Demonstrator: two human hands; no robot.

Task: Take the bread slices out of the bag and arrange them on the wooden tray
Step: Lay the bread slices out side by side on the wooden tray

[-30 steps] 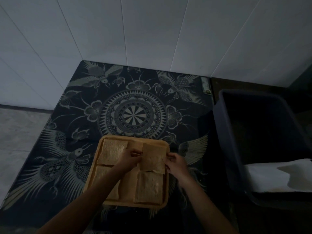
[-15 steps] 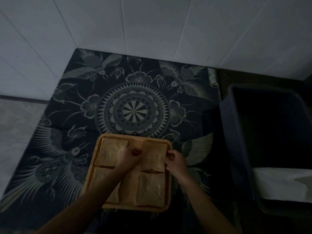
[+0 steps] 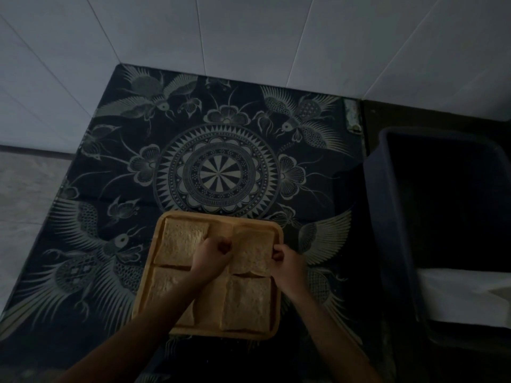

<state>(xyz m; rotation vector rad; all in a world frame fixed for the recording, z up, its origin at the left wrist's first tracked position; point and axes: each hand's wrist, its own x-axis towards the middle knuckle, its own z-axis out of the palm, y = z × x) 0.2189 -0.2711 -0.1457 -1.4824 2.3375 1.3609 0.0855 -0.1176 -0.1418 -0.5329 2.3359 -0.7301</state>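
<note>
Now lowered flat at the wooden tray's (image 3: pixel 163 275) one-o'clock corner, fourth bread slice (image 3: pixel 253 251) pinched by both hands' fingers (image 3: pixel 221 246), nearly filling the grid.

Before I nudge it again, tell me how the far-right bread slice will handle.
The far-right bread slice, pinched by the left hand and right hand, looks thin and soft, so it probably flexes. Its porous crumb suggests it is light and tears easily. Lying flat on the wooden tray, it likely won't roll.
</note>
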